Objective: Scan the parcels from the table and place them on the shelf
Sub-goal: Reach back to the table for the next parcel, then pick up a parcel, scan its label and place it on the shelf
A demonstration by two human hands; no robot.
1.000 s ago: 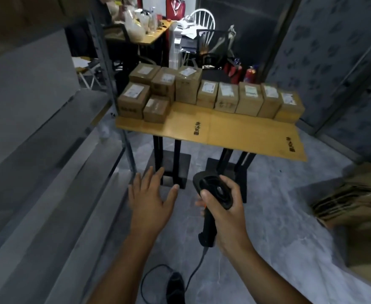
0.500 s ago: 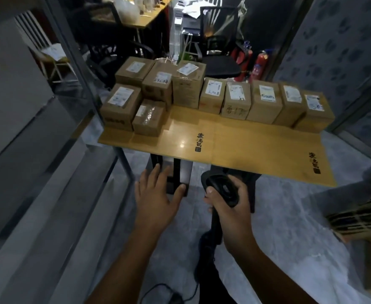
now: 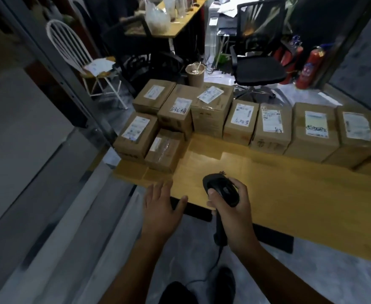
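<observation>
Several brown cardboard parcels (image 3: 271,128) with white labels stand in a row along the far side of the yellow table (image 3: 290,194). More are stacked at its left end, with a small taped parcel (image 3: 164,150) nearest me. My right hand (image 3: 232,207) grips a black handheld scanner (image 3: 221,189) over the table's near edge; its cable hangs to the floor. My left hand (image 3: 160,205) hovers flat with straight fingers at the table's near left corner and holds nothing. The grey metal shelf (image 3: 37,172) runs along the left.
A shelf post (image 3: 70,84) rises just left of the stacked parcels. Behind the table are a brown paper cup (image 3: 195,75), a black office chair (image 3: 259,69), a white chair (image 3: 87,69), red fire extinguishers (image 3: 309,69) and a cluttered desk (image 3: 169,20).
I have come closer to the table, so the parcels now look larger and nearer. Both hands have come up from over the floor to the table's near edge; the scanner is still gripped.
</observation>
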